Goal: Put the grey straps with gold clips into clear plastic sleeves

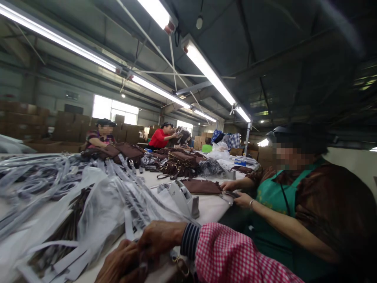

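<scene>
At the bottom of the view my left hand (122, 261) is closed, its fingers curled inward. My right hand (160, 237) comes in from the right and meets it, fingers bent down in a pinch. A bit of something clear and shiny shows between them, but the hands hide most of it. Just right of them a brass-coloured metal ring (182, 267) lies at the table edge. Beyond my hands, long straps in clear plastic sleeves (132, 192) spread over the white table (216, 212). A white plastic sheet (101, 202) partly covers a stack of dark straps (66, 232).
On the right, a co-worker in a green apron (273, 192) handles a brown pouch (202, 186). A small grey-white box (182, 196) stands nearby. Brown bags (179, 163) pile farther back, where two other people work. Cartons (70, 127) line the wall.
</scene>
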Tool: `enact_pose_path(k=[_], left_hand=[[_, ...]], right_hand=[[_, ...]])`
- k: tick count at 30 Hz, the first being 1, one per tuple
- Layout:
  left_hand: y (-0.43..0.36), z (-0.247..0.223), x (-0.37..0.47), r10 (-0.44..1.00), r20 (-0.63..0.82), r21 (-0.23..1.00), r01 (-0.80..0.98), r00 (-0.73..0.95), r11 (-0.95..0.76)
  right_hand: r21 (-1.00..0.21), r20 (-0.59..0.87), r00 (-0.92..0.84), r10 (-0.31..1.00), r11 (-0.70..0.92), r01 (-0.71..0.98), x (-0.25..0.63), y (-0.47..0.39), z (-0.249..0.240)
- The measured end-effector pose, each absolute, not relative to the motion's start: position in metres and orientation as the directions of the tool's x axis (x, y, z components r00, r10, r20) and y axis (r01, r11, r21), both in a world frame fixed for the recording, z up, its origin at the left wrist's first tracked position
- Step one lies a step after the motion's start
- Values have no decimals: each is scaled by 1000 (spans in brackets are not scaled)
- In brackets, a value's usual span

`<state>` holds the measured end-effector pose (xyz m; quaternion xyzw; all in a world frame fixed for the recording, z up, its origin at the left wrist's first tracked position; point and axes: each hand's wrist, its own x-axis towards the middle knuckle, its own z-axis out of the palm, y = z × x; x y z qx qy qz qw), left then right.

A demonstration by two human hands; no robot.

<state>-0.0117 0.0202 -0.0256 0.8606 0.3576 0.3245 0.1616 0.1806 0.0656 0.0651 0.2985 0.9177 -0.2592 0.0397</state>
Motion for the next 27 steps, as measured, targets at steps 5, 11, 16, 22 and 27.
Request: enact_pose_path(k=[5,11,16,22,27], left_hand=[[-7,8,-8,779,340,572,542,527,-616],[-6,7,-10,781,359,615,501,511,-610],[-5,5,-10,779,353,609,504,519,-612],[-4,-4,-14,755,348,621,467,556,-630],[7,-18,-11,743,456,553,498,489,-668]], right_hand=[[-758,-247,-776,581,382,528,194,60,63],[-791,-287,-777,561,319,522,193,67,59],[-792,-307,-792,528,319,520,191,71,61],[-731,-370,-799,475,382,566,186,70,72],[-675,-386,-806,449,458,579,182,73,77]])
